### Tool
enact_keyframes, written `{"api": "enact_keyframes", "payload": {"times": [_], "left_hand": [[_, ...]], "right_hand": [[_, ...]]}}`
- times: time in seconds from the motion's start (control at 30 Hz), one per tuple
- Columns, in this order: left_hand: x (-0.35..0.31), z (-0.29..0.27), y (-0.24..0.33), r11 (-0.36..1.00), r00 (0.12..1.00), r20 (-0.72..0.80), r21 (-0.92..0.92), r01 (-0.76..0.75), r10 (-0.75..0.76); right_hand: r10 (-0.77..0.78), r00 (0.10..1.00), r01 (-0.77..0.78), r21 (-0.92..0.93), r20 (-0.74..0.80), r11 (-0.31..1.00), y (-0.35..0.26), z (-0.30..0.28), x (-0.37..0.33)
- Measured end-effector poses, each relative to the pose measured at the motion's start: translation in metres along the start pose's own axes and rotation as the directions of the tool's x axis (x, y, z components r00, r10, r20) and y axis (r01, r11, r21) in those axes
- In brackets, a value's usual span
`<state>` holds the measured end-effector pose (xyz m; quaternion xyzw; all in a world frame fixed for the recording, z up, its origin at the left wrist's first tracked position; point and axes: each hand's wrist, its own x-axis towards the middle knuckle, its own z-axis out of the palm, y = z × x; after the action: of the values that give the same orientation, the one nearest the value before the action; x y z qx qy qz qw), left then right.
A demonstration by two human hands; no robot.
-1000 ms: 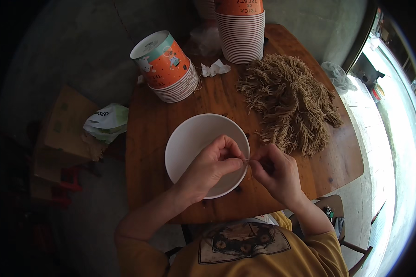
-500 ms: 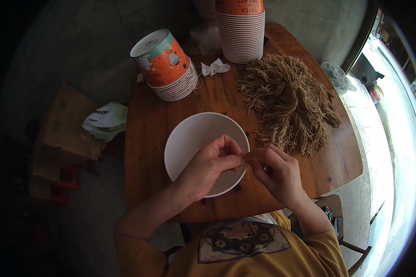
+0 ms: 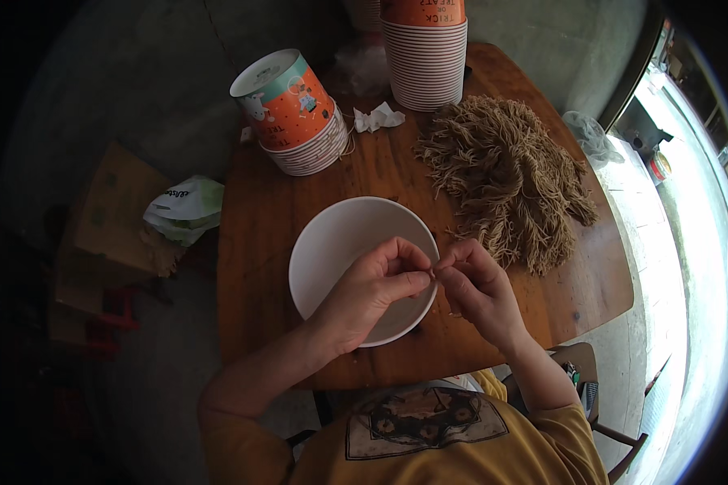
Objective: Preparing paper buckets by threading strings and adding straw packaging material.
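A white paper bucket stands open side up in front of me on the wooden table. My left hand reaches over it, thumb and forefinger pinched together at its right rim. Close beside those fingertips, my right hand is also pinched, just outside the same rim. Whatever lies between the fingers is too small and too covered to name. Beyond my right hand lies a large heap of cut brown twine.
Upside-down orange and teal paper buckets are stacked at the back left, thin string hanging beside them. A taller bucket stack rises behind. Crumpled tissue lies between. Left of the table, a plastic bag sits by cardboard boxes.
My right hand has shifted slightly, its fingertips now a little apart from my left ones and its forefinger more raised. My left hand and the bucket have barely moved.
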<state>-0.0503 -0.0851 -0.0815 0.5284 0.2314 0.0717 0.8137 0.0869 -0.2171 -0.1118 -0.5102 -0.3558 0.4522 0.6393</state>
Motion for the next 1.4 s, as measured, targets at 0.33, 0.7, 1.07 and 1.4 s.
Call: {"api": "enact_keyframes", "payload": {"times": [0.33, 0.7, 1.07, 1.4], "left_hand": [[-0.001, 0.005, -0.003, 0.960, 0.993, 0.026, 0.254, -0.118, 0.115], [-0.002, 0.008, -0.002, 0.903, 0.991, 0.024, 0.409, -0.131, 0.133], [-0.002, 0.012, -0.005, 0.872, 0.975, 0.032, 0.442, -0.213, 0.222], [-0.001, 0.016, 0.004, 0.749, 0.980, 0.038, 0.639, -0.176, 0.197]], "right_hand": [[0.091, 0.996, -0.089, 0.109, -0.017, 0.990, -0.007, 0.000, 0.001], [0.113, 0.993, -0.107, 0.162, -0.032, 0.981, -0.006, -0.005, 0.003], [0.102, 0.993, -0.091, 0.166, -0.058, 0.982, -0.003, -0.011, 0.003], [-0.008, 0.999, 0.010, 0.047, -0.038, 0.999, 0.000, -0.013, -0.002]]}}
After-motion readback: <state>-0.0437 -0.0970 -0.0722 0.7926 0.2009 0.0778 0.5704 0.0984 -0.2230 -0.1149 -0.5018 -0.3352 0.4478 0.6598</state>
